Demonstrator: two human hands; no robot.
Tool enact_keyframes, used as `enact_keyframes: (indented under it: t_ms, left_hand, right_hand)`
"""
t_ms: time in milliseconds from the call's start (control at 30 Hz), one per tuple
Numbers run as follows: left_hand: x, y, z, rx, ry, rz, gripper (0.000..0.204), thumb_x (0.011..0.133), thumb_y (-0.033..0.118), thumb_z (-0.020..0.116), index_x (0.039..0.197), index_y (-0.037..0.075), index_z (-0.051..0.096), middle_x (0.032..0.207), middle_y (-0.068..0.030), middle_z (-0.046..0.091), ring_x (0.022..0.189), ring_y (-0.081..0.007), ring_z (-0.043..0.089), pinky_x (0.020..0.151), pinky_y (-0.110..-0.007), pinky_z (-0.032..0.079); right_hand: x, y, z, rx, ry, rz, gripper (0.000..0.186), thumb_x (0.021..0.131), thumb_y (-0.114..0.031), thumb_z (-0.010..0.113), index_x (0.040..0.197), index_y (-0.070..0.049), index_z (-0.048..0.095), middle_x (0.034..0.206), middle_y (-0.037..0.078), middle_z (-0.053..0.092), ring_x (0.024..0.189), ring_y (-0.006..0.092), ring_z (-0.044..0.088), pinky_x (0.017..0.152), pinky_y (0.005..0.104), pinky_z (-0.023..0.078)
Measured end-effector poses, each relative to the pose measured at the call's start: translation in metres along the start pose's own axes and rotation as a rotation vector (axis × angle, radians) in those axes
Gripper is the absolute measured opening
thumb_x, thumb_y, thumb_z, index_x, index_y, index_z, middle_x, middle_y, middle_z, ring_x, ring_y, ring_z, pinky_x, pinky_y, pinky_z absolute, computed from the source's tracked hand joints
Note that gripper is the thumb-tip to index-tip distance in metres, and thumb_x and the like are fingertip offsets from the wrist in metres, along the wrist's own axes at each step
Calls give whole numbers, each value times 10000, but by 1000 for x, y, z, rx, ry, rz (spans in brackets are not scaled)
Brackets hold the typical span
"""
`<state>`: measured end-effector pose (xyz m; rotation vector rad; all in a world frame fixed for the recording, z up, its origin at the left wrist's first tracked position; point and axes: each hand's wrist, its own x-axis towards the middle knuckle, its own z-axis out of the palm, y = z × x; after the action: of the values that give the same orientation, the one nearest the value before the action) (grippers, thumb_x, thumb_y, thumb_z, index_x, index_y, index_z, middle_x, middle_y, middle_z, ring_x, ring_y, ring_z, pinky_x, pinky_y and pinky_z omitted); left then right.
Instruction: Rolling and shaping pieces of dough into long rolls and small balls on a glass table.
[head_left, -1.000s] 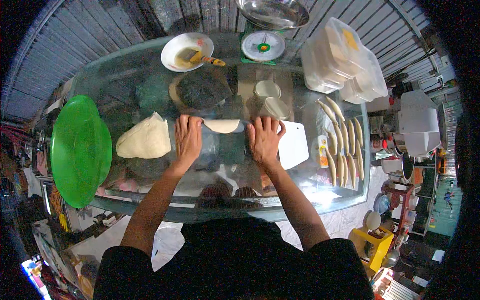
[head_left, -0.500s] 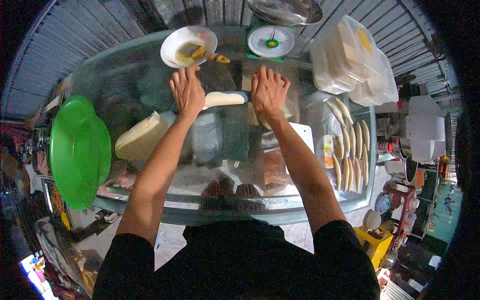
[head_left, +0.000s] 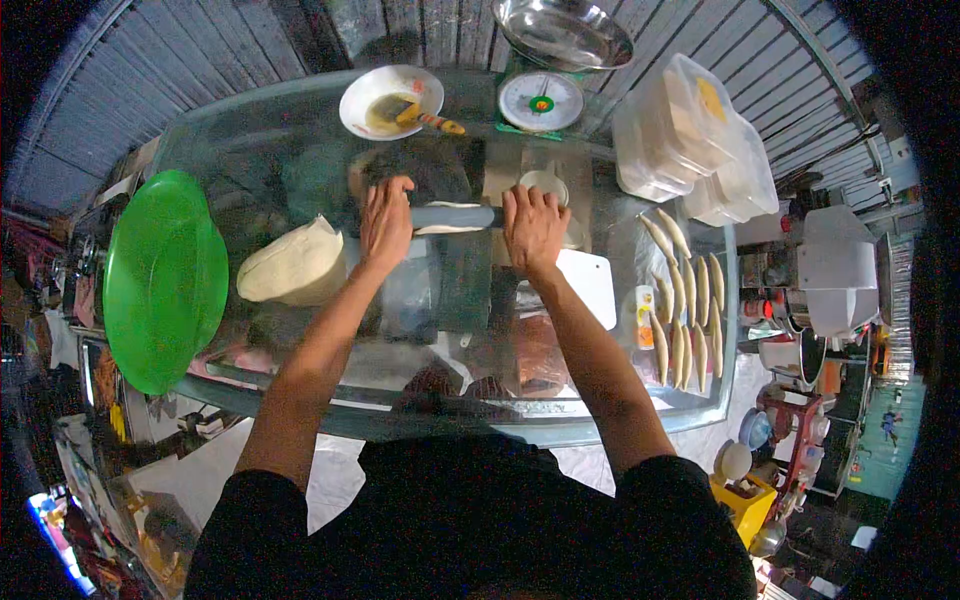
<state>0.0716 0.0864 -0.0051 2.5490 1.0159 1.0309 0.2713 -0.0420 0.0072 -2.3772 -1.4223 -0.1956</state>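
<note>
A grey rolling pin (head_left: 470,217) lies crosswise on a strip of pale dough (head_left: 446,230), whose edges show on the pin's near and far sides. At the pin's left end, my left hand (head_left: 386,222) is closed over it from above. My right hand (head_left: 535,230) is curled over the right end, knuckles up, hiding that end. A large folded lump of dough (head_left: 290,262) sits on the glass tabletop to the left of my left forearm. Close to my right wrist is a white cutting board (head_left: 588,288).
Several slim shaped dough sticks (head_left: 701,290) lie at right. Behind stand a white bowl (head_left: 362,97) with yellowish liquid and a brush (head_left: 436,121), a dial scale (head_left: 541,101) and stacked clear plastic boxes (head_left: 668,135). A green basin (head_left: 165,285) is at the left edge.
Both hands have drawn the rolling pin nearer to me, onto the dough strip, which earlier showed mostly uncovered on the near side. The whole view has shifted slightly.
</note>
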Motion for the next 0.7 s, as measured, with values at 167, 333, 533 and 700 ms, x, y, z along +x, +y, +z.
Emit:
enact_keyframes:
  t_ms: [167, 333, 533, 700]
  left_hand:
    - [-51, 34, -26, -36, -92, -116, 262, 961, 85, 514, 1220, 47, 505, 1119, -150, 529, 1072, -363, 511, 926, -470, 378]
    - [-89, 45, -39, 23, -136, -99, 469, 963, 120, 547, 1410, 57, 419, 1187, -144, 475, 1107, -329, 459, 978, -477, 306]
    - [-118, 60, -48, 56, -178, -72, 609, 951, 139, 580, 1504, 66, 337, 1189, -147, 468, 1093, -320, 440, 978, -481, 283]
    - [-109, 63, -68, 66, -196, 372, 605, 903, 160, 651, 1459, 83, 425, 1297, -128, 484, 1222, -308, 454, 1105, -525, 288]
  right_hand:
    - [-58, 6, -9, 43, 7, -18, 341, 1032, -366, 419, 1209, -109, 557, 1222, 112, 524, 1244, 317, 434, 1063, 574, 244]
    - [-89, 5, -13, -9, 55, -73, 348, 1018, -398, 443, 1188, -119, 563, 1217, 82, 540, 1277, 302, 428, 1113, 619, 174]
    - [-120, 12, -27, -10, 45, -93, 416, 983, -495, 483, 1161, -130, 574, 1194, 67, 554, 1261, 295, 451, 1113, 680, 133]
    - [-113, 16, -38, -23, -39, -139, 514, 950, -559, 506, 1184, -105, 563, 1173, 103, 543, 1232, 318, 462, 1094, 671, 175]
